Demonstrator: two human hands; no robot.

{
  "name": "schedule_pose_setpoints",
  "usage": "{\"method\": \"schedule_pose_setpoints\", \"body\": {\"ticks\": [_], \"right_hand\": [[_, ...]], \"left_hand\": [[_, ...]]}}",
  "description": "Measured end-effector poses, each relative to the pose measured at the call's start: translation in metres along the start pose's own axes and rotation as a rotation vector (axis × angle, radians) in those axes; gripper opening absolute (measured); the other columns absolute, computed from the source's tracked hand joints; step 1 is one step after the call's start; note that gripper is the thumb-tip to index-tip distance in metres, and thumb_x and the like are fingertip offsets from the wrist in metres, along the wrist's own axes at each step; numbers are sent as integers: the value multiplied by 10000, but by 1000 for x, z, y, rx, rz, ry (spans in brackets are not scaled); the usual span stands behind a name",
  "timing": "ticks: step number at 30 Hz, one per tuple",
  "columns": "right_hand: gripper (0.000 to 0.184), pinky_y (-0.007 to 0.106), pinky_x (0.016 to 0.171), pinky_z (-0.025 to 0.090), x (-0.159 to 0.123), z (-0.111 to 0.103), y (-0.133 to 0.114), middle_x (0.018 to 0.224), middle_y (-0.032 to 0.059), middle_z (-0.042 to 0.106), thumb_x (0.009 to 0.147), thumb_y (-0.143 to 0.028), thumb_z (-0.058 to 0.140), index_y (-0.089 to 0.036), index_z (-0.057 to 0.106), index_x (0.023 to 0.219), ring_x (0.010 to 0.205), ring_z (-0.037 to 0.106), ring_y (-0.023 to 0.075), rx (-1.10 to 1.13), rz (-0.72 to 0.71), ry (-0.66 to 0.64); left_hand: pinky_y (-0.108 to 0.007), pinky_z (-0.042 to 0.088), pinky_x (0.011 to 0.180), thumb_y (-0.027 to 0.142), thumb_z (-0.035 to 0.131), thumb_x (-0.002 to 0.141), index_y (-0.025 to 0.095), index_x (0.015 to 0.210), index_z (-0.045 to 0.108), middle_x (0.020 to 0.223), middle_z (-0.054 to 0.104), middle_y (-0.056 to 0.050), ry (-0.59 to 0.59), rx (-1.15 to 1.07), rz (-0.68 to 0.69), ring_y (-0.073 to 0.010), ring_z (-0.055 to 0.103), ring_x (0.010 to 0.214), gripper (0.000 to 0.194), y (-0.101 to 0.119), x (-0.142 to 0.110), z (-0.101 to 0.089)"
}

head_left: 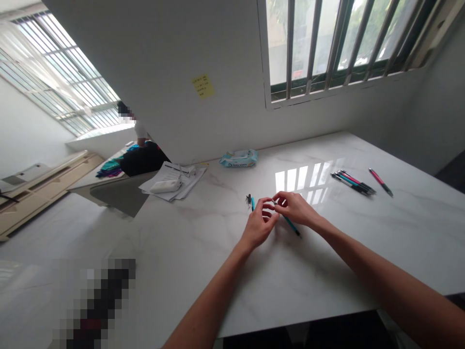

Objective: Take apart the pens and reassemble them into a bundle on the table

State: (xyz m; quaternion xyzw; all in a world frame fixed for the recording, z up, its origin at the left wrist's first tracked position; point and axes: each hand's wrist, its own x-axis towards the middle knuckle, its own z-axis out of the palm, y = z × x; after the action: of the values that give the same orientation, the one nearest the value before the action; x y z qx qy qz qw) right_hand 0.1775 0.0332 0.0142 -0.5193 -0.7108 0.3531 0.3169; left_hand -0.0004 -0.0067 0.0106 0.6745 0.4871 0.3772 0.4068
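a small piece [274, 203] is pinched by the right hand [296, 207], near a teal pen [290, 225]; the left hand [258, 226] is curled alongside, its grip unclear.

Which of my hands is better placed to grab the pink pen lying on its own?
Probably your right: the right hand is nearer the pink pen. The left hand is farther away and would likely have to cross it.

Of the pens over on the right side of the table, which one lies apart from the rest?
The pink-and-black pen, farthest right; the others lie bunched together to its left.
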Motion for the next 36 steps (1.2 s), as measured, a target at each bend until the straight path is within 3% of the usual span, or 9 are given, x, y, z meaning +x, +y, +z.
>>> {"method": "schedule_pose_setpoints", "body": {"ticks": [5, 9, 13, 16, 18, 21, 26, 30, 36], "right_hand": [[359, 303, 652, 545, 6, 0, -1, 831, 8, 681, 792, -465, 788, -226, 545, 906, 742, 717, 204, 603, 47, -12], [459, 268, 578, 416, 4, 4, 0, 631, -19, 573, 860, -593, 715, -205, 529, 700, 599, 572, 146, 370, 1, -5], [572, 284, 545, 274, 3, 7, 2, 561, -43, 396, 968, -636, 525, -206, 442, 600, 548, 366, 117, 226, -52, 63], [549, 290, 546, 253, 5, 9, 3, 570, -48, 339, 972, -610, 513, -221, 384, 608, 560, 336, 123, 208, -60, 109], [531, 288, 548, 261, 6, 10, 3, 576, -48, 326, 973, -586, 516, -228, 354, 616, 566, 338, 127, 192, -69, 138], [508, 284, 553, 285, 6, 9, 2, 588, -46, 360, 977, -584, 515, -229, 381, 639, 577, 358, 131, 201, -95, 138], [391, 280, 598, 377, 8, 6, 0, 689, -25, 532, 922, -590, 605, -215, 584, 817, 638, 458, 143, 391, -115, 63], [365, 295, 708, 467, 9, 7, 1, 865, 25, 676, 836, -527, 711, -191, 706, 977, 753, 567, 153, 612, -54, 4], [410, 333, 816, 513, 9, 6, 4, 946, 49, 748, 768, -503, 820, -201, 762, 1039, 866, 662, 180, 766, 19, 11]], "left_hand": [[-288, 546, 752, 344, 656, 945, 255, 1282, 594, 1131, 723, -69, 52, 129, 82, -160, 690, 803, 353, 9, -1, -6], [-271, 515, 737, 303, 597, 982, 272, 1201, 674, 956, 749, -11, 151, 276, 113, -135, 643, 683, 234, 13, -1, -11], [-292, 521, 830, 295, 615, 972, 288, 1194, 714, 1060, 778, -19, 159, 339, 146, -167, 697, 807, 243, 11, -1, -15], [-305, 510, 871, 312, 587, 990, 292, 1192, 737, 1120, 785, -32, 132, 351, 169, -198, 719, 911, 253, 10, -1, -15], [-294, 501, 801, 337, 563, 1002, 288, 1196, 749, 979, 792, -29, 120, 354, 139, -196, 710, 823, 273, 9, -1, -15], [-263, 447, 644, 403, 519, 1020, 260, 1181, 760, 740, 727, -9, 91, 292, 63, -162, 611, 606, 323, 9, 0, -15], [-227, 358, 495, 505, 502, 1012, 228, 1188, 676, 684, 653, 23, 49, -11, -63, -100, 445, 449, 371, 3, 4, -15], [-206, 318, 438, 521, 521, 992, 226, 1140, 585, 651, 598, 50, 10, -201, -116, -82, 433, 412, 337, -2, 6, -14], [-195, 347, 472, 533, 583, 958, 228, 1117, 576, 661, 568, 51, 5, -228, -132, -74, 447, 468, 344, 7, 3, -9]]}}
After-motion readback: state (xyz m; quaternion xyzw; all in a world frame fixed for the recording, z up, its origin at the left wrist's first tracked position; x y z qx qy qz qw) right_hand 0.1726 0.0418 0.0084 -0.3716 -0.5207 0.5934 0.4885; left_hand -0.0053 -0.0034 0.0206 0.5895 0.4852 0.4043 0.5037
